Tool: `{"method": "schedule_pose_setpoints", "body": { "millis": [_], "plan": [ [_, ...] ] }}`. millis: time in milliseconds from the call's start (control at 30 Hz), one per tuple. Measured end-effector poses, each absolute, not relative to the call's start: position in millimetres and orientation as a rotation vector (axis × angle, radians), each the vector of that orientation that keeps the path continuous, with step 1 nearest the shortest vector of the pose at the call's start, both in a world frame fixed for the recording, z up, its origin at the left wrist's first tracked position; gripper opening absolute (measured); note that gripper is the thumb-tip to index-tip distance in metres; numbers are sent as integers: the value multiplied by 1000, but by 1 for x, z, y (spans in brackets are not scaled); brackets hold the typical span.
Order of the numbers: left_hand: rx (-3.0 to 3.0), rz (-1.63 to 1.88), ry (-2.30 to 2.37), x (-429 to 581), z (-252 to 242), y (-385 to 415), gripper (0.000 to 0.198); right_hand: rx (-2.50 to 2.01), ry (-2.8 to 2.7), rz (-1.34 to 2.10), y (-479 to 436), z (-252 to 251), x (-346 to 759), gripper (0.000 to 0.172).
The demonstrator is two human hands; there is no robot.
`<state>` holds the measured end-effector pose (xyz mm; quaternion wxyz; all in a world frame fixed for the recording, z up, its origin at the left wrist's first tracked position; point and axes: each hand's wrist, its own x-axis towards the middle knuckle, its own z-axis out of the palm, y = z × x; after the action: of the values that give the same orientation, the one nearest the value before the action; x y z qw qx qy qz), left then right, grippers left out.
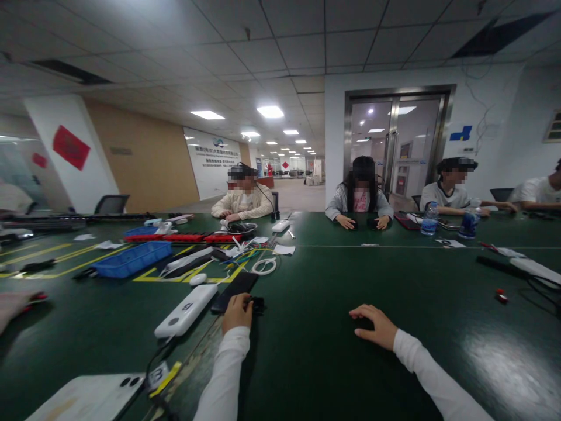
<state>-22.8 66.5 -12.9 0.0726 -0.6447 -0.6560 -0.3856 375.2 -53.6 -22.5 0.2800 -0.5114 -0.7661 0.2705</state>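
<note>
My left hand point(237, 314) is closed on a small black object point(258, 304), whose kind I cannot make out, at the table's middle left. Its fingertips are partly hidden. Just behind that hand lies a flat black phone-like slab point(236, 290). Farther left is a long white power strip point(187, 310) with a cable. My right hand point(376, 326) rests low over the green table point(315, 362). Its thumb and fingers are apart, with only dark shadow between them.
A blue plastic tray point(134, 260), tangled wires and a coiled white cable point(265, 266) are at the left. A white device point(92, 400) lies at the front left. Water bottles point(429, 219) stand at the far right. Several people sit across the table.
</note>
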Motion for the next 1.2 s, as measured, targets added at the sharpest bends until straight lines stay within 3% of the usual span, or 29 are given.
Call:
{"method": "schedule_pose_setpoints", "body": {
  "millis": [800,1200],
  "plan": [
    [-2028,-1413,-1969,-26,-10,75,31,-1347,-2065,659,-55,-21,374,37],
    [-1948,-1548,-2116,-29,-15,78,28,-1352,-2050,658,-63,-12,372,36]
  ]
}}
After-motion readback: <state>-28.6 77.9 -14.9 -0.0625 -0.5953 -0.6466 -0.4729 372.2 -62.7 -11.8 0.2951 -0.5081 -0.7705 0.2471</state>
